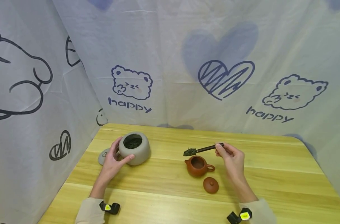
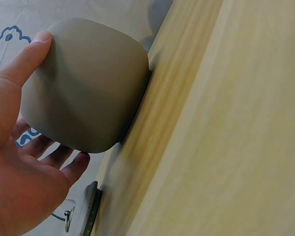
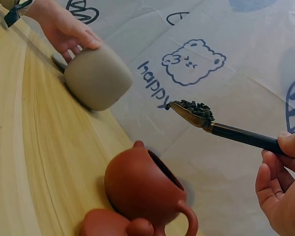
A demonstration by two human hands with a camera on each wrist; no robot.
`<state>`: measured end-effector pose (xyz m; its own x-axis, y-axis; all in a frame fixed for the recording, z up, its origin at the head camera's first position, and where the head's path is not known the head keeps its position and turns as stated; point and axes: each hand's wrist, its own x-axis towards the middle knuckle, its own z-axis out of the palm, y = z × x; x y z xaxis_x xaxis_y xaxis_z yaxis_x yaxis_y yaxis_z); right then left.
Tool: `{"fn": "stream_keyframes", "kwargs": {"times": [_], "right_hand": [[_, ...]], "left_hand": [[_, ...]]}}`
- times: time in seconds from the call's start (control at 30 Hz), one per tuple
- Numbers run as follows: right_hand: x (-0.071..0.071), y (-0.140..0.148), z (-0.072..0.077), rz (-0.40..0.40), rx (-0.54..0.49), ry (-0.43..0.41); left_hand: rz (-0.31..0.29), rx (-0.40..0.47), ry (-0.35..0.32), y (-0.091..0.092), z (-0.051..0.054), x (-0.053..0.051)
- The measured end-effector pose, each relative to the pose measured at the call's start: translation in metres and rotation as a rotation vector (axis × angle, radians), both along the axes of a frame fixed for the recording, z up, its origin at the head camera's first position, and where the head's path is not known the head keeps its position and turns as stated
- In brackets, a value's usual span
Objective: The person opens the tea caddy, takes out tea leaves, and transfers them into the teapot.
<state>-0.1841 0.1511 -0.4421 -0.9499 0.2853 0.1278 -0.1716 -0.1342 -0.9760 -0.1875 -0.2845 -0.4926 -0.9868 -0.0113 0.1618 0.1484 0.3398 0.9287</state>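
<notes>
My left hand (image 1: 114,160) holds a grey tea canister (image 1: 140,152) from its left side, thumb on the near wall and fingers round the far side. The canister sits tilted toward me, with dark tea leaves (image 1: 132,142) visible inside. In my right hand (image 1: 233,157) the dark handle of a tea scoop (image 1: 207,148) is pinched between thumb and fingers. Loose tea leaves (image 3: 194,109) are heaped in the scoop's bowl, which hangs above and slightly behind a lidless reddish-brown clay teapot (image 1: 196,169). The teapot stands on the table, spout left and handle right.
The teapot lid (image 1: 210,185) lies knob up just in front of the teapot. A grey canister lid (image 1: 102,156) lies behind my left hand, partly covered. Everything rests on a wooden table (image 1: 158,193), with printed cloth (image 1: 170,62) hanging behind and at the sides.
</notes>
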Motion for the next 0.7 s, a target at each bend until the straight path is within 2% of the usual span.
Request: {"fn": "stream_keyframes", "kwargs": {"times": [0.47, 0.7], "right_hand": [[0.002, 0.022, -0.009, -0.022, 0.001, -0.028], [0.002, 0.031, -0.015, -0.01, 0.058, -0.038]], "left_hand": [[0.001, -0.004, -0.005, 0.0, 0.001, -0.001], [0.003, -0.009, -0.006, 0.0, 0.001, -0.001]]}}
